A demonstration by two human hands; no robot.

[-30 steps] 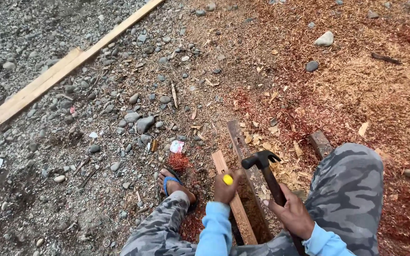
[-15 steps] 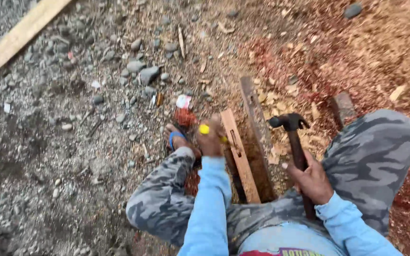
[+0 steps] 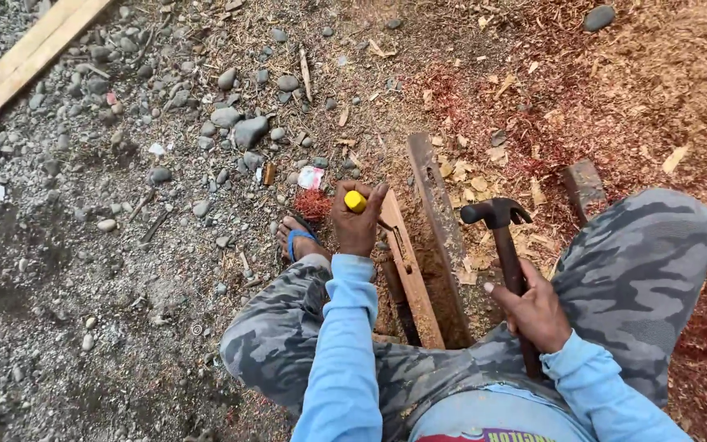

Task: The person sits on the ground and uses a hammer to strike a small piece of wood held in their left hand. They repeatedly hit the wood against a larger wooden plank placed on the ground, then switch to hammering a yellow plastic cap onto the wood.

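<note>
Two hands at work, both full, over ground strewn with sawdust and gravel. Left hand [image 3: 357, 223] is closed around a yellow-capped tool [image 3: 355, 200], the yellow end poking up out of the fist, its lower end hidden behind the hand, right at the top end of the light wooden strip [image 3: 407, 270] that runs down between the knees. Right hand [image 3: 536, 311] is wrapped tight round the dark handle of a claw hammer [image 3: 501, 237], head up and clear of the wood, hovering beside the darker plank [image 3: 438, 221] that lies just beside the light strip. Both boards sit on reddish sawdust and shavings [image 3: 615, 98]. Camouflage trousers on both legs, light blue sleeves. A foot in a blue-strapped sandal [image 3: 298, 240] is planted just left of the left hand, near a small red clump and a scrap of white litter [image 3: 311, 177]. Grey stones and gravel [image 3: 239, 131] cover the ground's left half, and a pale timber plank [image 3: 34, 51] lies at an angle in the far left corner. A short dark wood block [image 3: 584, 182] rests near the right knee.
</note>
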